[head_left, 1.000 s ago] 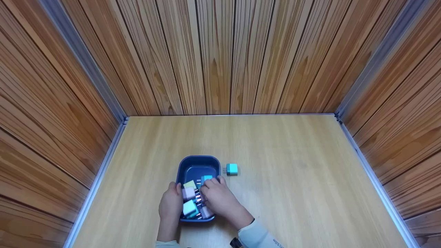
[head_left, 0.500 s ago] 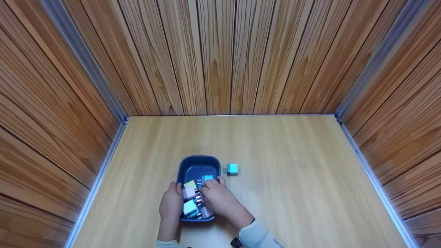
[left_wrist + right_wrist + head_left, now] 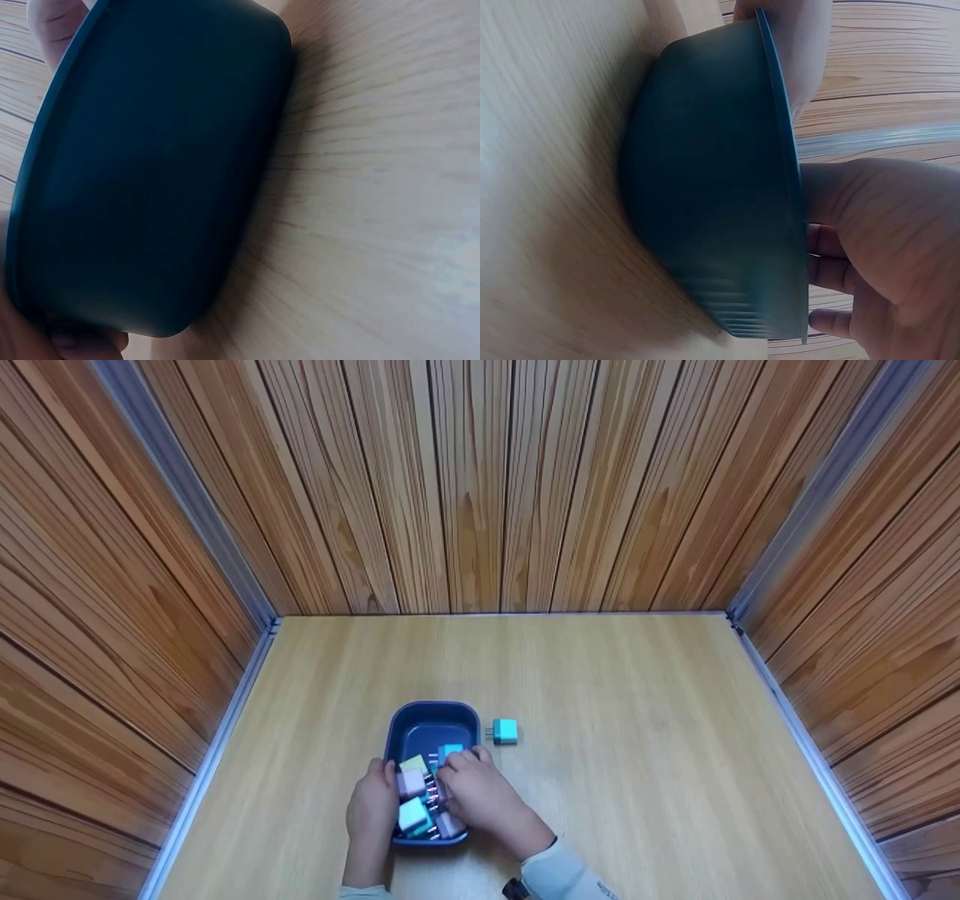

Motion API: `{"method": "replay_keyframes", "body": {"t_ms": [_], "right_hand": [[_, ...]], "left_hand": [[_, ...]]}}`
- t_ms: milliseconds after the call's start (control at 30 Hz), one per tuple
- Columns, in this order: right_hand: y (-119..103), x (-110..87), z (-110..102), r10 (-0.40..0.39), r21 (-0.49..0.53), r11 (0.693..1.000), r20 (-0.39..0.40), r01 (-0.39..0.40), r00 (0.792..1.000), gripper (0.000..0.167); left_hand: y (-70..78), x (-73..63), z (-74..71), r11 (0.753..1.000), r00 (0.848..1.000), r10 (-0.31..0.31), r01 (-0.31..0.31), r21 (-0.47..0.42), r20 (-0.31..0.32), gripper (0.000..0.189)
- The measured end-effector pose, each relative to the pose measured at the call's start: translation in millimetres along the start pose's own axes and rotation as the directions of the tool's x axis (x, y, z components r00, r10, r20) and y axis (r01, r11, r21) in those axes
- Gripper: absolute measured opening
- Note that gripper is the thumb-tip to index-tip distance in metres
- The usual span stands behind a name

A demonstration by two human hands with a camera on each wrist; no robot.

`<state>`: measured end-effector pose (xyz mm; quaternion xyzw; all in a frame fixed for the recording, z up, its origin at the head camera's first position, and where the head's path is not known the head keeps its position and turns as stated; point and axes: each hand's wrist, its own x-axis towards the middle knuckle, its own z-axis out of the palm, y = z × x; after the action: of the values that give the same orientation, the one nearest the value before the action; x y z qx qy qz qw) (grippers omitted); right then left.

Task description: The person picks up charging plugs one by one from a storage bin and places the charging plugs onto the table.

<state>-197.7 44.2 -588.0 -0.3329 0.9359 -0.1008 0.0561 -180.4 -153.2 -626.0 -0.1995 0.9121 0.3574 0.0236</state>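
A dark blue rectangular tub (image 3: 431,712) stands on the table, its near half piled with plug chargers in mint (image 3: 412,814), pale yellow (image 3: 413,764), pale purple (image 3: 410,782) and turquoise (image 3: 451,751). My left hand (image 3: 373,799) grips the tub's left rim, thumb on top and fingers against the outside wall. Over the right rim reaches my right hand (image 3: 478,791), its bent fingers down among the chargers. Its fingertips are hidden, so I cannot tell what they hold. In the right wrist view its thumb and fingers (image 3: 831,322) pass behind the tub's rim.
Just right of the tub, one turquoise charger (image 3: 505,731) lies on the wooden table (image 3: 622,720) with its prongs facing the tub. Wood-panelled walls (image 3: 480,495) enclose the table at the back and both sides, with metal strips along the corners.
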Motion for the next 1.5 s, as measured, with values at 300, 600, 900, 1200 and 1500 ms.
{"method": "replay_keyframes", "body": {"t_ms": [300, 600, 900, 1200, 1500], "right_hand": [[1, -1.7, -4, -0.013, 0.014, 1.000, -0.009, 0.013, 1.000, 0.040], [0, -3.8, -8, -0.022, 0.004, 1.000, -0.032, 0.022, 0.999, 0.041], [0, -6.4, -13, -0.029, -0.010, 1.000, -0.041, 0.029, 0.999, 0.042], [1, -8.3, -18, -0.031, 0.017, 0.999, -0.050, 0.032, 0.998, 0.043], [2, -12.3, -25, -0.020, 0.028, 0.999, -0.058, 0.022, 0.998, 0.046]], "left_hand": [[-0.9, 0.7, 1.0, 1.000, 1.000, -0.013, 0.013, -0.005, 0.011, 0.037], [-1.1, -0.9, -0.7, 1.000, 0.999, 0.028, -0.028, 0.013, -0.018, 0.034], [-0.9, -1.7, 0.4, 0.998, 0.998, 0.047, -0.046, 0.037, -0.039, 0.034], [-0.5, 0.0, 0.2, 0.999, 0.999, 0.038, -0.037, 0.038, -0.037, 0.034], [-0.7, 0.5, 0.0, 0.999, 1.000, 0.021, -0.020, 0.028, -0.014, 0.036]]}}
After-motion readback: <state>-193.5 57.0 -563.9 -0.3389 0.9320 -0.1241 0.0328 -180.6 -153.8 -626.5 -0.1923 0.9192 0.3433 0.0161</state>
